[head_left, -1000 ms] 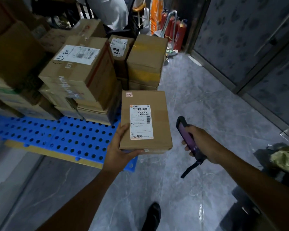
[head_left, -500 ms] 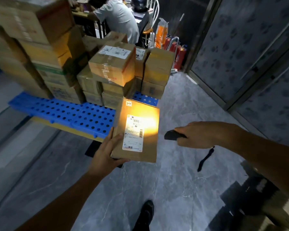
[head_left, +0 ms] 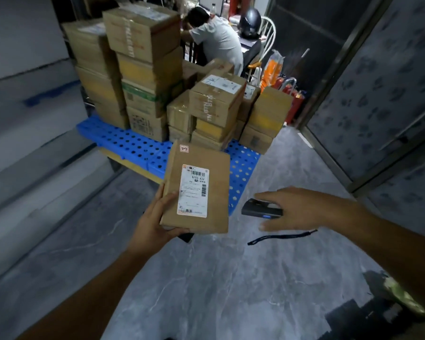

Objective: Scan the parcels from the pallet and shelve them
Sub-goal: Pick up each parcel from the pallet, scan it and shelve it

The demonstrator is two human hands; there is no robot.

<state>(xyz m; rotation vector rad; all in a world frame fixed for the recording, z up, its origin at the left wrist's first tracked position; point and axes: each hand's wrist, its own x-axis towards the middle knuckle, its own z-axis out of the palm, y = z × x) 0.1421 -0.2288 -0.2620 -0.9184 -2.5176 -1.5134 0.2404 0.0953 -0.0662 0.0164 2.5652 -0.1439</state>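
Observation:
My left hand (head_left: pixel 152 222) grips a flat brown parcel (head_left: pixel 214 187) by its lower left corner, white barcode label facing up. To its right, my right hand (head_left: pixel 297 209) holds a dark handheld scanner (head_left: pixel 260 209) pointed at the parcel, its black wrist strap (head_left: pixel 280 238) dangling below. Behind the parcel lies the blue perforated pallet (head_left: pixel 138 146), stacked with several brown cardboard boxes (head_left: pixel 216 101).
A person in a white shirt (head_left: pixel 216 38) sits at a desk behind the pallet. Red fire extinguishers (head_left: pixel 292 99) and an orange bag stand at the back right by a patterned wall (head_left: pixel 378 89). Grey marble floor (head_left: pixel 206 290) spreads below. Dark objects lie at the lower right.
The scanner's yellow light on the parcel has gone out. The view has pulled back and up from the pallet; the parcel and scanner stay side by side.

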